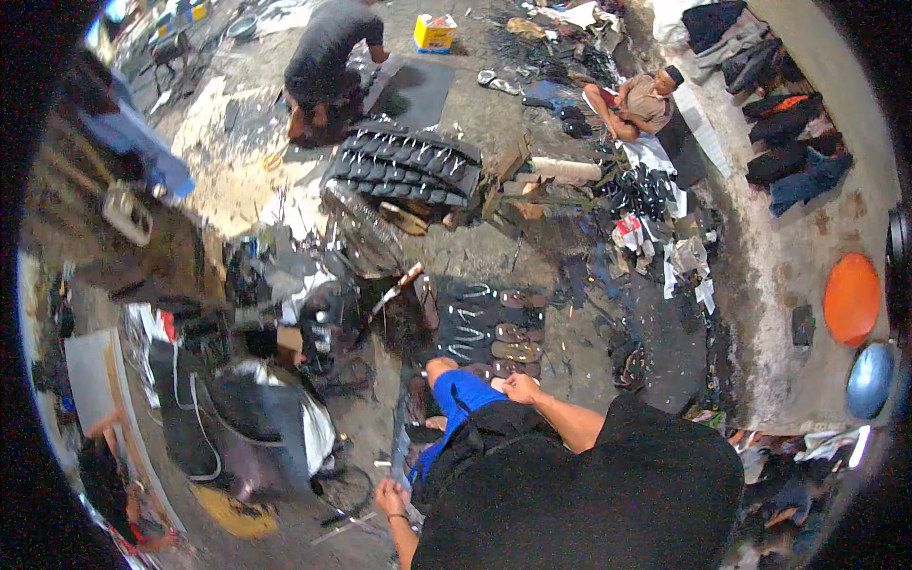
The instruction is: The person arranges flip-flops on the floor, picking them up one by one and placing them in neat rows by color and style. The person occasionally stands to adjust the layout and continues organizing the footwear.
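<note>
My right hand (520, 388) is by my blue shorts, fingers closed; a small pale patch shows at its fingertips, too small to name. My left hand (389, 498) hangs low at my left side with its fingers curled, and what is in it, if anything, cannot be made out. A small white object (383, 464) shows just above that hand. In front of my knees, several brown flip-flops (518, 332) lie in rows on the ground. Beside them are pale V-shaped straps (465, 334) on dark soles.
Dark footwear is stacked in long rows (404, 169) ahead. One person (328, 71) bends over a dark sheet; another (646, 104) sits at the right. A dark bench-like block (237, 418) stands left. Orange (852, 299) and blue (869, 380) round items lie far right.
</note>
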The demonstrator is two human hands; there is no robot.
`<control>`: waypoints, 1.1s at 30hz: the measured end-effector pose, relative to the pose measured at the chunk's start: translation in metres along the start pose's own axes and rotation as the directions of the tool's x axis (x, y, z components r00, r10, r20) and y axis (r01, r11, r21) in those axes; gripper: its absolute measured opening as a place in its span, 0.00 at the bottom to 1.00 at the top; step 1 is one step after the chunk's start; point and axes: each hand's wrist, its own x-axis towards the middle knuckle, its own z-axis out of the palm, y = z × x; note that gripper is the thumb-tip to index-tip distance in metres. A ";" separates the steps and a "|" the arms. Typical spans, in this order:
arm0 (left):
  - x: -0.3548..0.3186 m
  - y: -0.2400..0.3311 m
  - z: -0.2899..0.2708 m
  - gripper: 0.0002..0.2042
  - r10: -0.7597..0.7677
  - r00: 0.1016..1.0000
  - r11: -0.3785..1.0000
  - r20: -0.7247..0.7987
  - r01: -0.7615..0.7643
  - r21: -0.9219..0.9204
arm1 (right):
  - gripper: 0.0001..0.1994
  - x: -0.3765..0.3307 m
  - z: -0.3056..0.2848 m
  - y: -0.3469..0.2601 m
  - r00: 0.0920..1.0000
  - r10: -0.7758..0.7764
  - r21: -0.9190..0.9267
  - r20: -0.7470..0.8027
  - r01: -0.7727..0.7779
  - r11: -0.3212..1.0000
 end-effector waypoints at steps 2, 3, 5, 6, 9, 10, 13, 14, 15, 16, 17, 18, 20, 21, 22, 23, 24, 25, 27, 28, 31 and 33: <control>0.016 -0.005 0.005 0.16 0.042 0.996 0.999 0.077 -0.044 0.026 | 0.17 0.023 -0.011 0.000 0.999 0.019 0.000 0.035 -0.019 1.000; 0.021 0.010 0.030 0.14 0.031 0.998 0.995 0.062 -0.036 0.089 | 0.17 0.041 -0.019 -0.001 0.998 0.025 -0.011 0.054 -0.024 1.000; 0.003 0.049 0.078 0.10 -0.008 1.000 0.974 0.013 0.005 0.227 | 0.16 0.088 -0.035 -0.002 0.993 -0.118 0.013 -0.024 0.118 0.993; 0.006 0.050 0.082 0.11 0.012 0.999 0.978 0.034 -0.019 0.205 | 0.16 0.105 -0.044 -0.006 0.982 -0.185 0.026 -0.048 0.186 0.982; 0.031 0.057 0.107 0.17 0.203 0.953 0.979 0.223 -0.197 -0.049 | 0.10 0.130 -0.075 -0.048 0.990 -0.095 0.386 -0.105 0.129 0.914; 0.024 0.083 0.124 0.16 0.416 0.852 0.878 0.319 -0.468 0.104 | 0.07 0.130 -0.084 -0.056 0.969 -0.180 0.347 -0.167 0.228 0.910; -0.017 0.171 0.178 0.18 0.374 0.870 0.851 0.323 -0.460 0.254 | 0.07 0.116 -0.086 -0.065 0.999 0.005 0.533 -0.035 0.014 0.846; -0.004 0.167 0.184 0.17 0.336 0.907 0.937 0.254 -0.350 0.009 | 0.09 0.120 -0.090 -0.071 0.999 0.022 0.587 0.028 -0.034 0.809; -0.001 0.179 0.191 0.17 0.295 0.933 0.952 0.207 -0.306 0.023 | 0.10 0.123 -0.088 -0.068 1.000 0.012 0.486 -0.004 -0.008 0.874; -0.008 0.187 0.193 0.16 0.241 0.957 0.967 0.164 -0.251 0.042 | 0.11 0.116 -0.084 -0.057 0.999 0.010 0.377 -0.032 0.003 0.926; -0.014 0.192 0.194 0.16 0.190 0.974 0.979 0.120 -0.198 0.055 | 0.12 0.112 -0.084 -0.046 0.998 -0.003 0.261 -0.063 0.019 0.965; -0.017 0.192 0.193 0.16 0.179 0.977 0.979 0.120 -0.188 0.076 | 0.12 0.113 -0.085 -0.030 0.999 0.037 0.227 -0.015 -0.033 0.973; -0.021 0.185 0.179 0.14 0.174 0.977 0.975 0.125 -0.189 0.116 | 0.13 0.128 -0.081 0.001 0.992 0.107 0.162 0.066 -0.116 0.980; -0.017 0.175 0.176 0.14 0.208 0.974 0.967 0.094 -0.219 0.133 | 0.13 0.143 -0.083 0.011 0.991 0.112 0.223 0.078 -0.127 0.966; -0.014 0.165 0.174 0.13 0.239 0.969 0.958 0.065 -0.246 0.146 | 0.13 0.160 -0.085 0.023 0.989 0.116 0.280 0.090 -0.137 0.950; -0.017 0.165 0.173 0.13 0.153 0.986 0.962 0.071 -0.165 0.216 | 0.13 0.171 -0.088 0.030 0.986 0.125 0.330 0.108 -0.154 0.931; -0.013 0.163 0.178 0.13 0.145 0.988 0.951 0.062 -0.156 0.268 | 0.13 0.193 -0.104 0.018 0.991 0.107 0.288 0.076 -0.125 0.949; -0.006 0.161 0.184 0.13 0.133 0.990 0.937 0.056 -0.144 0.319 | 0.12 0.207 -0.118 0.002 0.994 0.095 0.254 0.046 -0.103 0.962; 0.000 0.171 0.223 0.13 0.120 0.993 0.929 0.016 -0.118 0.350 | 0.09 0.229 -0.142 -0.028 0.954 0.264 0.517 0.143 -0.300 0.802; 0.003 0.181 0.242 0.13 0.057 0.998 0.941 -0.013 -0.050 0.335 | 0.08 0.246 -0.155 -0.039 0.967 0.219 0.596 0.132 -0.254 0.762; -0.006 0.243 0.326 0.14 0.299 0.945 0.906 0.134 -0.325 0.272 | 0.10 0.278 -0.181 -0.032 0.997 0.078 0.581 0.015 -0.072 0.811; 0.011 0.260 0.351 0.14 0.351 0.917 0.923 0.188 -0.373 0.096 | 0.16 0.289 -0.207 -0.057 0.999 -0.031 0.391 -0.029 0.039 0.920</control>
